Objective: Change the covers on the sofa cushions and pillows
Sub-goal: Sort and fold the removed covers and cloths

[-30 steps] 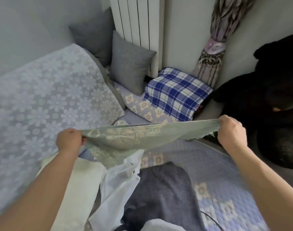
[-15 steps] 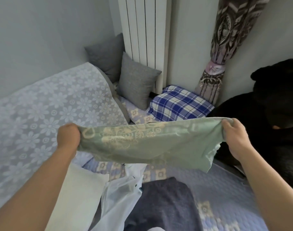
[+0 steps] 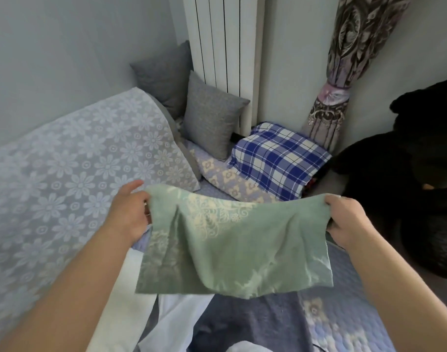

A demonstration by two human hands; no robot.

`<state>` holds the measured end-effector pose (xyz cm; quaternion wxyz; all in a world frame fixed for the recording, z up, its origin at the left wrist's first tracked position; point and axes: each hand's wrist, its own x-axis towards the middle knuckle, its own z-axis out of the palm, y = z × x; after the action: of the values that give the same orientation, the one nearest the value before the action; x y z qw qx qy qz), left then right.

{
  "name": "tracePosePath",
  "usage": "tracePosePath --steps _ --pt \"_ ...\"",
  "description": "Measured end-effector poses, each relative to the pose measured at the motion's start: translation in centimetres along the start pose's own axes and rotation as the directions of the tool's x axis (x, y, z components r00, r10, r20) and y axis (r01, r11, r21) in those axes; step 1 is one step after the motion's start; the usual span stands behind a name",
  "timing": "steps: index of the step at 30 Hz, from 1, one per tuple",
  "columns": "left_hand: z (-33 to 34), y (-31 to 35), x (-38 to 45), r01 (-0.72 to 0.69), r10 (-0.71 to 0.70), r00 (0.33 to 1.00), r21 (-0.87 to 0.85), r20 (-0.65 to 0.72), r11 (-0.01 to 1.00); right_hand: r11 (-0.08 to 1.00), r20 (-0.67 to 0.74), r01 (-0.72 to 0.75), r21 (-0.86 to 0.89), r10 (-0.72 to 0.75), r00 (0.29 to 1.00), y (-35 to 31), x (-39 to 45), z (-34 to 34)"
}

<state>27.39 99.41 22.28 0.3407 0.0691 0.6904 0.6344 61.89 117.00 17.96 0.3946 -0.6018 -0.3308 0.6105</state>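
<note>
Head view. We hold one green cover (image 3: 232, 240) spread in the air above the sofa (image 3: 344, 313): our left hand (image 3: 129, 212) grips its upper left corner, fingers curled round the edge; our right hand (image 3: 347, 219) pinches its upper right corner. The cover hangs slack between them. Behind the cover: one plaid pillow (image 3: 275, 161), two grey cushions (image 3: 209, 123). Left of the cover: a floral backrest (image 3: 72, 174). Below the cover: white fabric (image 3: 171, 323) and dark blue fabric (image 3: 250, 323).

I have both bare arms stretched forward; my left hand (image 3: 129, 214) and right hand (image 3: 345, 221) each pinch a top corner of the cloth (image 3: 232, 246).
</note>
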Motion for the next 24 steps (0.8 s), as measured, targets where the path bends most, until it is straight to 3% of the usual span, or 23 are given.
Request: tracePosePath --steps 3,5,8,11,17,19,22,24 --pt "2.8 -1.6 -6.0 -0.062 0.062 0.996 -0.003 0.070 0.998 0.959 -0.028 0.231 -0.162 -0.238 0.971 0.2 -6.1 2.7" --pt "4.6 -3.9 -9.4 -0.064 0.060 0.988 0.023 0.144 0.998 0.860 0.093 0.402 -0.314 -0.394 0.914 1.6 -10.8 4.8" --pt "7.0 -7.2 -12.2 -0.050 0.023 0.971 0.105 0.239 0.993 0.786 0.287 0.503 -0.360 -0.420 0.861 5.2 -13.9 7.6" --pt "7.9 -8.8 -13.0 -0.031 -0.018 0.958 0.168 0.285 0.985 0.783 0.262 0.485 -0.390 -0.410 0.873 7.5 -13.7 8.2" --pt "7.9 -10.0 -13.2 0.020 -0.068 0.968 0.194 0.241 0.981 0.820 0.201 0.448 -0.355 -0.401 0.894 9.1 -13.7 7.4" --pt "8.1 -10.3 -13.5 0.022 -0.070 0.967 0.193 0.246 0.981 0.768 0.260 0.518 -0.376 -0.449 0.855 10.0 -14.1 7.5" --pt "7.9 -9.9 -13.6 0.058 -0.072 0.952 0.056 0.298 0.997 0.692 0.385 0.642 -0.330 -0.522 0.761 11.1 -14.7 7.4" --pt "7.4 -9.6 -13.1 0.021 -0.045 0.945 0.078 0.323 0.997 0.666 0.497 0.691 -0.282 -0.514 0.699 11.5 -14.9 7.3"
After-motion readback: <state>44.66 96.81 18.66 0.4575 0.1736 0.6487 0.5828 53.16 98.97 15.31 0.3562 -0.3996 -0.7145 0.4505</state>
